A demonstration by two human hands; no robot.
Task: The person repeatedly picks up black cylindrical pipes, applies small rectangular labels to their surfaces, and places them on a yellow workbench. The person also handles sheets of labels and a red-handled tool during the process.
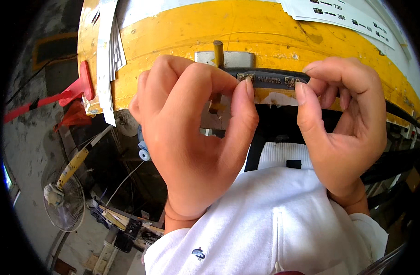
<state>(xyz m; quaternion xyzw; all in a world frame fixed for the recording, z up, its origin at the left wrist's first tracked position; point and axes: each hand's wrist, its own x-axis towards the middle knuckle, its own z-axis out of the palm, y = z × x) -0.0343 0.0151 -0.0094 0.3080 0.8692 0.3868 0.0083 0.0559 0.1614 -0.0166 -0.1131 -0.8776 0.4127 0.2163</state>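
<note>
A dark, flat band that looks like rubber [270,81], with pale printed marks, stretches between my hands at the table's near edge. My left hand [187,110] is closed in a pinch on the band's left part, its thumb on a small square patch [244,76]. At the band's right end, the thumb and forefinger of my right hand [345,105] pinch it, with the other fingers curled. Behind the band stands a brownish rod [218,51] beside a metal plate [239,58]. My left fingers hide part of both the band and the rod.
The worn yellow table [173,27] curves around the work. Paper strips [108,59] lie at its left, and printed white sheets [343,20] at the far right. A red T-shaped handle [83,85] juts in at the left edge. A fan [65,206] stands lower left.
</note>
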